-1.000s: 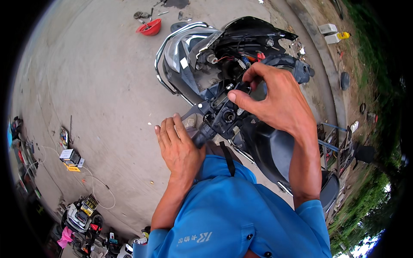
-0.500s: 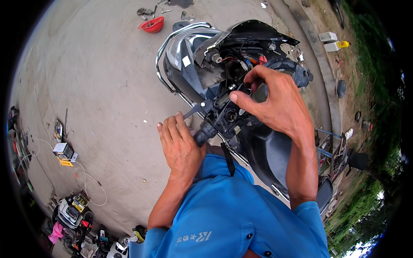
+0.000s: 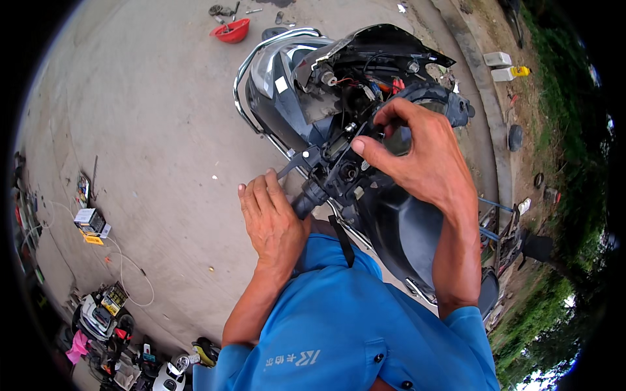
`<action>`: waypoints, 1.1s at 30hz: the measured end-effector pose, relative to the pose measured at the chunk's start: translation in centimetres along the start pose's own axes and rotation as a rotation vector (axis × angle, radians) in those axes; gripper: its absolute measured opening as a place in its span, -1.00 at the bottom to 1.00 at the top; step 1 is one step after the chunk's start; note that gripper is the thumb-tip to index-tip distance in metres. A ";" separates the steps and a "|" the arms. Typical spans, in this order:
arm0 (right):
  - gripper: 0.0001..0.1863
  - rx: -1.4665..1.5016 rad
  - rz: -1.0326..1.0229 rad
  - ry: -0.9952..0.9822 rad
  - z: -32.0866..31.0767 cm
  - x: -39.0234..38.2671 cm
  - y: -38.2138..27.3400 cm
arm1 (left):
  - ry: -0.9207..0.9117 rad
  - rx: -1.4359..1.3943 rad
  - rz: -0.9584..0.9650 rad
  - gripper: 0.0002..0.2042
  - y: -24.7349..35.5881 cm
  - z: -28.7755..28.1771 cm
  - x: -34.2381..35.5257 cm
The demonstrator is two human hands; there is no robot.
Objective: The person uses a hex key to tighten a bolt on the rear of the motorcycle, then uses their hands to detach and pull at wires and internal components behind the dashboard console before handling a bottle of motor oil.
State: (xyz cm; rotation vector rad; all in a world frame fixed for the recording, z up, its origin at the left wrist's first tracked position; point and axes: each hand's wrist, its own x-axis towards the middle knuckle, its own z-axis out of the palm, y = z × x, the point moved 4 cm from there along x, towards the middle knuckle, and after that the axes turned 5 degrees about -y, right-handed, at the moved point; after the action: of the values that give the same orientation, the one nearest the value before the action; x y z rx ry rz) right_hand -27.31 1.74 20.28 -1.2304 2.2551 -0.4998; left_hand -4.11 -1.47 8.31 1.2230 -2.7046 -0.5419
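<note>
A black scooter (image 3: 407,225) stands in front of me with its front panels loosened and wiring exposed. My left hand (image 3: 270,225) lies against the end of the black handlebar grip (image 3: 311,197). Its fingers are stretched out beside the brake lever (image 3: 291,164), and its thumb is hidden. Above the middle of the handlebar (image 3: 336,159) hovers my right hand (image 3: 420,153), thumb and forefinger curved with a gap between them. Nothing shows in that gap; the other fingers are mostly hidden behind the hand. A dark front cover (image 3: 391,42) sits tilted beyond it.
A red bowl (image 3: 231,31) and loose parts lie on the concrete at the far left. A box (image 3: 92,223) and a thin hose are on the ground at left, above parked vehicles (image 3: 101,319). A curb (image 3: 482,85) and white containers (image 3: 497,59) border the right.
The view has shifted slightly. My right thumb and forefinger are a little changed in pose, still above the handlebar. My left hand stays at the grip.
</note>
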 end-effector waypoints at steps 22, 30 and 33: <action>-0.44 -0.058 -0.015 -0.039 0.9 0.6 -1.3 | 0.066 -0.018 0.012 -0.30 0.3 0.8 -1.1; -0.42 -0.056 -0.020 -0.055 1.4 0.8 -1.5 | 0.061 -0.051 0.041 -0.37 0.0 1.4 -1.5; -0.42 -0.045 -0.020 -0.052 1.4 0.8 -1.4 | 0.025 -0.050 0.013 -0.29 0.1 1.2 -1.4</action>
State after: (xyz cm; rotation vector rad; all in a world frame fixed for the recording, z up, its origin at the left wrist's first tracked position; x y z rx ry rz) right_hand -25.92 0.27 19.73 -1.2744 2.2237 -0.4211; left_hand -3.60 -0.04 7.33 1.1910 -2.6600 -0.5843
